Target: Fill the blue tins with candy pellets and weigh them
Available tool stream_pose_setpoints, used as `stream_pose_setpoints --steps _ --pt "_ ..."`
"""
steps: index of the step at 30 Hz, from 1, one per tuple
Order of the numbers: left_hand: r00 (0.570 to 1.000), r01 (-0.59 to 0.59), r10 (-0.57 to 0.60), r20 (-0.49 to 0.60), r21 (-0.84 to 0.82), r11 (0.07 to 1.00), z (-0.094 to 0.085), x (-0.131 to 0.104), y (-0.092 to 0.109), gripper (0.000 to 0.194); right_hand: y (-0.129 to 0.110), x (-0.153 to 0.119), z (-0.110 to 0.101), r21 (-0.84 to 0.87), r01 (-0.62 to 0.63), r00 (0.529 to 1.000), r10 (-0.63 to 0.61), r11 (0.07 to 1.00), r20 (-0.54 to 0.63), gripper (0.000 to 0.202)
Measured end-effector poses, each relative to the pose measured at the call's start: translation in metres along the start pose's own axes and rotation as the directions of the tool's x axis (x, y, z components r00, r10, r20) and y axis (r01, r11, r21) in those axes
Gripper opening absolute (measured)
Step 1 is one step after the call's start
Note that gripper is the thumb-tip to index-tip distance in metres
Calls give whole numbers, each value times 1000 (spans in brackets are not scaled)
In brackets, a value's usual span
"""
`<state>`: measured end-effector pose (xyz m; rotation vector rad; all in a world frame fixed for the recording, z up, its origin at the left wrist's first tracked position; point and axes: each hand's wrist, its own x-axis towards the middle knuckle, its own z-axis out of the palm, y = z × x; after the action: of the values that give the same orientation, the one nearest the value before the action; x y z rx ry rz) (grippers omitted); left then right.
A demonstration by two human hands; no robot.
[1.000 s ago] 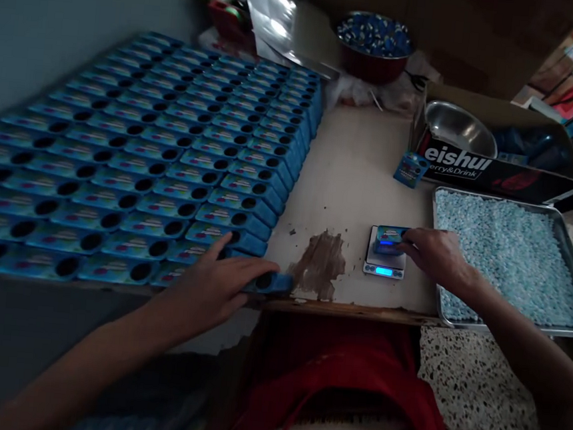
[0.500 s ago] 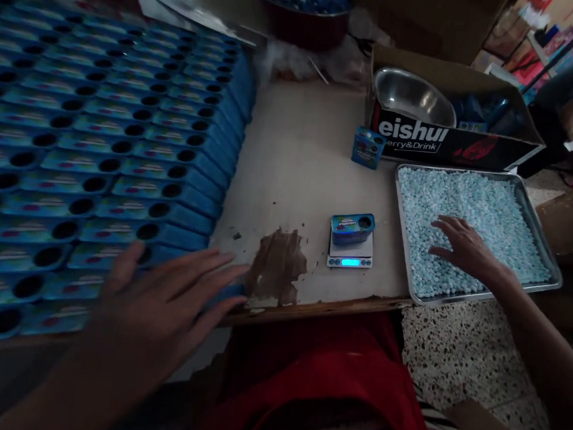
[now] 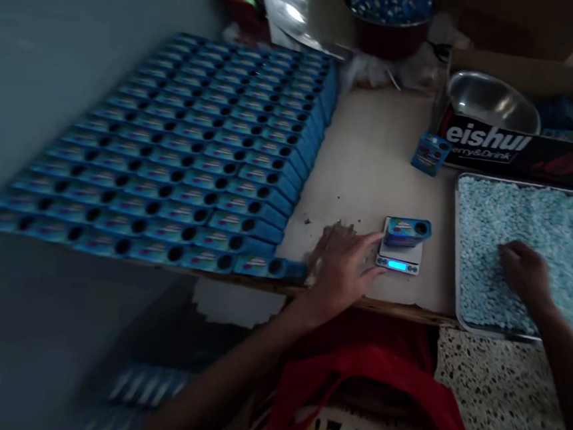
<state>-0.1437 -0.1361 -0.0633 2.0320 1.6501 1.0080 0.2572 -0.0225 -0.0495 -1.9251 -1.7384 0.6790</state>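
Note:
My left hand [image 3: 344,273] reaches to the left side of a small digital scale [image 3: 398,258] with a lit blue display. Its thumb and fingers are apart around the scale's near left corner, and nothing is in them; whether they touch it I cannot tell. On the scale sits a small blue plastic box [image 3: 408,231] with a printed label and a dark round hole on top. Over to the right, my right hand [image 3: 525,271] is down at the pale blue pellets [image 3: 491,226] with its fingers curled closed. What lies inside those fingers is hidden. A metal tray [image 3: 457,257] holds the pellets.
Rows of similar blue boxes [image 3: 191,160] cover the table's left side. A blue packet [image 3: 429,154] leans by a black printed carton [image 3: 523,152] containing a steel bowl [image 3: 491,102]. Behind stands a dark red basin [image 3: 392,37] of blue pieces.
The view has swung left. My left hand has moved from the rows of boxes to the scale. My right hand, spread over the pellets before, has curled its fingers closed.

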Motion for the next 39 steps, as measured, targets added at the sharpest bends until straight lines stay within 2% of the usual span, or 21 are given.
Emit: stream_pose_setpoints --steps 1,5,7,9,10,12,13,14,15,16,20,23,25,26,28,30,32,34,36,37,39 --pt "999 34 -36 -19 -67 997 10 2 0 54 2 2 -2 206 -58 998 61 977 -9 21" --pt "986 130 -158 -58 -335 933 32 9 -8 66 3 13 -4 531 -113 993 115 840 29 23" --pt "976 168 -208 -64 -386 907 32 12 -12 63 3 21 0 702 -176 978 204 690 45 31" --pt "971 188 -232 -66 -392 900 29 17 -14 62 7 28 7 859 -241 956 263 451 131 34" --pt "971 187 -230 -67 -391 901 27 21 -15 65 10 31 12 920 -265 947 258 289 192 33" --pt "975 168 -212 -73 -385 907 27 28 -15 72 17 35 21 942 -325 930 154 -80 334 29" --pt "976 151 -199 -87 -385 911 28 33 -15 75 19 36 25 904 -362 919 74 -225 387 27" --pt "977 133 -186 -102 -387 913 30 36 -14 76 21 36 28 867 -400 909 -9 -298 417 25" --pt "978 120 -176 -111 -387 914 33 40 -12 76 22 36 30 855 -429 902 -86 -292 423 24" --pt "980 115 -168 -108 -383 917 36 44 -11 73 20 35 31 876 -427 904 -138 -224 405 23" --pt "989 134 -148 -17 -336 932 48 59 1 45 -3 22 27 943 -147 958 -194 297 210 22" --pt "998 55 -56 7 -317 947 55 73 14 38 -29 12 19 724 44 974 -191 688 122 42" --pt "1000 -17 22 12 -319 948 58 82 23 38 -43 9 12 530 104 977 -186 842 103 58" --pt "999 -37 43 13 -324 945 59 85 27 37 -48 9 8 472 116 980 -179 874 91 63" --pt "999 -37 43 12 -338 940 59 88 32 38 -50 10 3 477 123 986 -162 870 41 64" --pt "1000 -14 15 0 -353 936 56 88 32 38 -46 12 0 561 133 991 -122 817 -58 62" --pt "1000 -24 18 -19 -333 943 53 86 30 36 -41 12 1 540 161 981 -77 826 -175 57" --pt "993 -114 108 -38 -254 961 53 87 29 31 -39 7 4 347 186 964 -102 919 -246 47" --pt "963 -268 264 -48 -152 951 57 93 30 28 -44 -2 9 147 217 950 -174 965 -259 37" --pt "940 -342 338 -49 -113 933 60 98 31 31 -48 -7 13 133 226 949 -188 965 -254 37" --pt "893 -451 447 -56 -75 890 68 110 38 40 -57 -16 24 328 196 963 -118 924 -244 41"
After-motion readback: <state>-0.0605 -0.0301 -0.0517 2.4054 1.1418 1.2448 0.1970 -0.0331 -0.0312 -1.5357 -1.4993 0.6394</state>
